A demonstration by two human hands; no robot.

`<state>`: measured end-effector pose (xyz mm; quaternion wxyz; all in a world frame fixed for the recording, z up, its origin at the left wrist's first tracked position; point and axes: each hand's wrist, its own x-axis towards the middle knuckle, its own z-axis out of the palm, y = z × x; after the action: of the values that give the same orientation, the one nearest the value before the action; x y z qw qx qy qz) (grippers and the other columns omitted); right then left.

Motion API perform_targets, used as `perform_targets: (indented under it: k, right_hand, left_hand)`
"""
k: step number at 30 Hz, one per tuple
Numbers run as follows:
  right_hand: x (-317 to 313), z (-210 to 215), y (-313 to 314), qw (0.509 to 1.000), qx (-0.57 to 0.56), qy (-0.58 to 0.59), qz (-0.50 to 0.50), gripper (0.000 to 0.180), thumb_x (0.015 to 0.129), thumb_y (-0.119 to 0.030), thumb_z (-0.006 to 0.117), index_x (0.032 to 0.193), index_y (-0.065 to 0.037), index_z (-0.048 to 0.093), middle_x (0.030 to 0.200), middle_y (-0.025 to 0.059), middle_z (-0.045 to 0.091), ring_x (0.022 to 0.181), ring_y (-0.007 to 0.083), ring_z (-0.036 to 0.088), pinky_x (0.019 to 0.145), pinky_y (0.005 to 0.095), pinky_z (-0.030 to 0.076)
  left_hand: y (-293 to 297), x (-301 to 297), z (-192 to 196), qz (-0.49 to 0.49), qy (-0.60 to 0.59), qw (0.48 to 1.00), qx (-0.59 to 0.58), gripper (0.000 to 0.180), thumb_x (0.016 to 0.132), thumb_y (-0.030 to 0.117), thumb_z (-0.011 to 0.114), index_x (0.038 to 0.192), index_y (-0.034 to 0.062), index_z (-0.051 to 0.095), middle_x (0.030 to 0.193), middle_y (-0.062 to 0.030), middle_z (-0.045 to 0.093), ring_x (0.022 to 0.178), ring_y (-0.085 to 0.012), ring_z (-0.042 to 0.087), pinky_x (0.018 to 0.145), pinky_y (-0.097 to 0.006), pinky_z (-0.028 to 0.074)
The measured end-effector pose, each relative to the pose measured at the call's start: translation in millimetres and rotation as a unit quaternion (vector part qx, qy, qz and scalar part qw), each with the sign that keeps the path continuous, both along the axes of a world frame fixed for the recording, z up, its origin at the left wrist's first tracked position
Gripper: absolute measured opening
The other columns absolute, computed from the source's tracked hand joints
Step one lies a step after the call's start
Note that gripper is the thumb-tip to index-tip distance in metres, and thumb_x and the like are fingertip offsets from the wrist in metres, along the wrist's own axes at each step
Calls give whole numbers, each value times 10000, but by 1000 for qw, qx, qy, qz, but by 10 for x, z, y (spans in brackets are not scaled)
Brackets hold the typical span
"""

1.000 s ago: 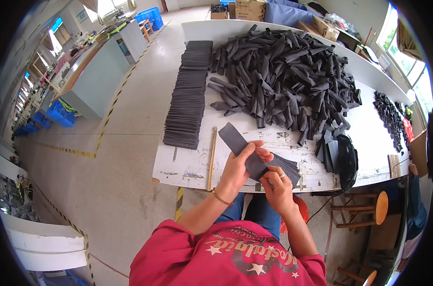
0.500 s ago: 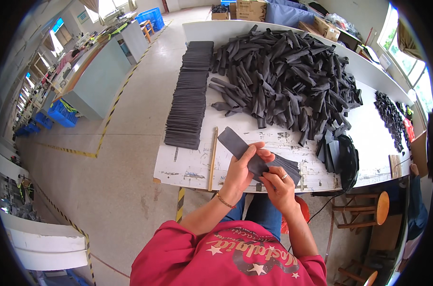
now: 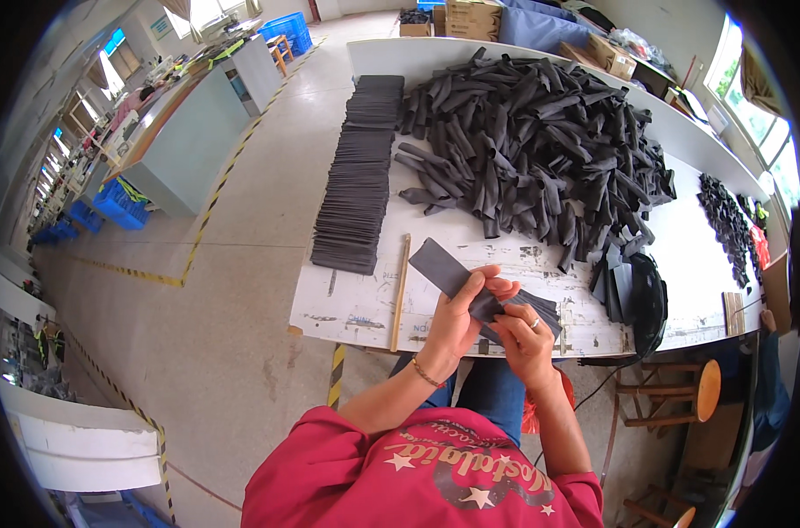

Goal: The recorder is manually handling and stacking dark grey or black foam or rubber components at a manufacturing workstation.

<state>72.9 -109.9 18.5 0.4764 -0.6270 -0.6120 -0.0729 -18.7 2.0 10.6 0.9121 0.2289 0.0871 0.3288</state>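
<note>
A flat dark grey fabric strip (image 3: pixel 440 266) is held slantwise over the front edge of the table, its far end pointing up and left. My left hand (image 3: pixel 457 321) grips it at the middle, thumb on top and fingers beneath. At its near end my right hand (image 3: pixel 527 345), with a ring on one finger, pinches the strip; the fingertips cover that end. Partly behind my right hand, a small fanned stack of flat dark strips (image 3: pixel 541 308) lies on the white table (image 3: pixel 365 308). A wooden stick (image 3: pixel 401 295) lies left of my hands.
A long neat row of stacked dark strips (image 3: pixel 352 202) runs along the table's left side. Beyond my hands rises a big loose heap of dark fabric tubes (image 3: pixel 532 141). To the right sits a black bag-like holder (image 3: pixel 648 304) with flat pieces. A wooden stool (image 3: pixel 706 392) stands at right.
The view has shifted slightly, so the table appears a little further right. Both hands keep their hold on the fabric strip, with hardly any movement.
</note>
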Motion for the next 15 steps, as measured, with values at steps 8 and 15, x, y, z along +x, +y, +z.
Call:
perform_targets:
  k: [8, 15]
  right_hand:
    - [35, 3, 14, 1000, 0, -6, 5, 200, 705, 43, 747, 856, -8, 626, 915, 119, 621, 741, 294, 616, 617, 367, 511]
    - [42, 25, 21, 1000, -9, 3, 6, 174, 729, 60, 723, 870, -7, 645, 896, 120, 627, 738, 277, 623, 628, 341, 511]
  left_hand:
    - [-26, 21, -15, 8, -3, 1000, -9, 292, 978, 223, 573, 1147, -14, 597, 970, -132, 696, 1018, -325, 661, 960, -419, 489]
    - [-10, 30, -50, 4, 0, 1000, -25, 296, 987, 222, 554, 1156, -18, 594, 984, -142, 693, 1022, -323, 659, 970, -423, 487]
